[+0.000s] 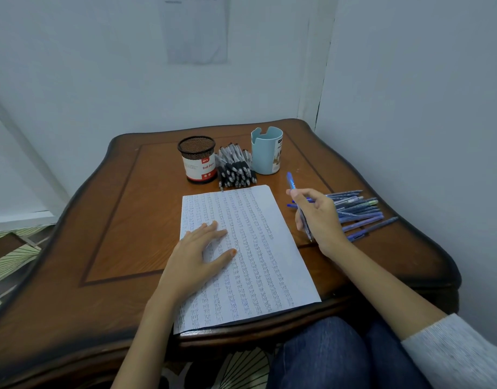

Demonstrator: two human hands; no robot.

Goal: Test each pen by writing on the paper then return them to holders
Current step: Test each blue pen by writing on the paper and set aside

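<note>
Fingers (296, 195) of the right hand (320, 220) are curled around a blue pen (291, 183), which is gripped at its middle and held tilted, its upper end pointing away from the person and its lower end just beside the right edge of the sheet of paper (265, 248). Whether the lower end touches the tabletop (129, 220) cannot be told. The left hand (198, 256) is laid flat on the left part of the sheet, its fingers (213, 233) straight and slightly spread, holding nothing. The paper is covered with rows of small handwriting and its near edge reaches the front edge of the tabletop.

Behind the sheet, a black mesh holder (196, 160) with a red and white label and a light blue holder (267, 153) are stood upright, and a heap of black pens (236, 169) is laid between them, touching the far edge of the paper. A loose pile of blue pens (359, 211) is spread on the tabletop just behind the right hand. A grey sleeve (452, 352) and blue jeans (340, 357) are seen at the lower right.
</note>
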